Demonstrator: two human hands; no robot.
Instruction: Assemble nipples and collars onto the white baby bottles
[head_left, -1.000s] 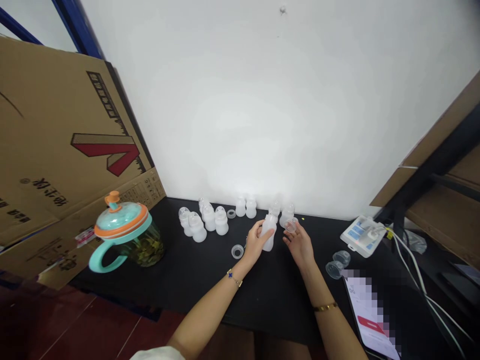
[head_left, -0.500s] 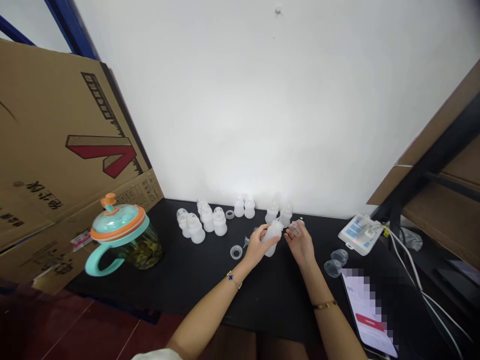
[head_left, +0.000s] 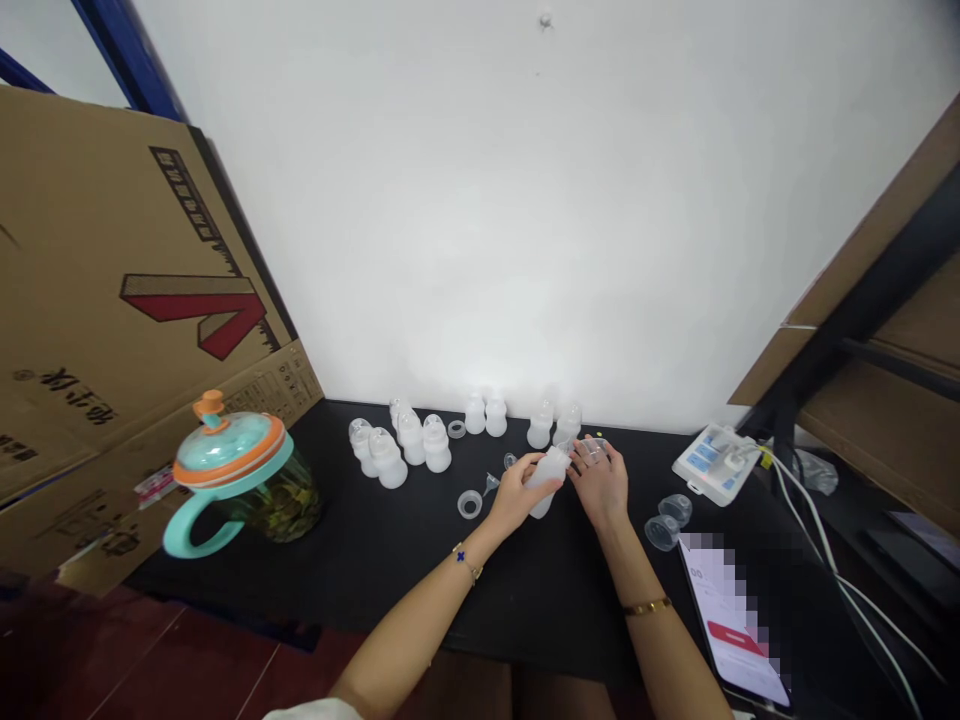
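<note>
- Brown cardboard box (head_left: 112, 300): leans at 9 o'clock of the hands, beside the left end of the table.
- Black table (head_left: 420, 580): carries every item listed below.
- Glass jug (head_left: 244, 480) with teal handle and orange-rimmed lid: upright at 9 o'clock, well apart from the hands.
- Phone (head_left: 739, 630): lies flat at 4 o'clock, near the right forearm.
- White device (head_left: 712, 462): at 3 o'clock, with a cable attached.
- Left hand (head_left: 514, 495): fingers wrapped around the body of the bottle (head_left: 546, 478).
- Right hand (head_left: 600, 485): fingers curled narrow on a clear cap (head_left: 589, 450) at the bottle's neck; contact between cap and neck cannot be told.
- Bottle: white, tilted, neck towards 2 o'clock, between both hands at mid-table.
- Spare bottles (head_left: 397, 445): upright cluster at 10 o'clock, with more along the wall at 12 o'clock.
- Loose caps (head_left: 667, 522): two, touching, at 3 o'clock.
- Ring (head_left: 469, 504): flat at 9 o'clock, near the left hand.
</note>
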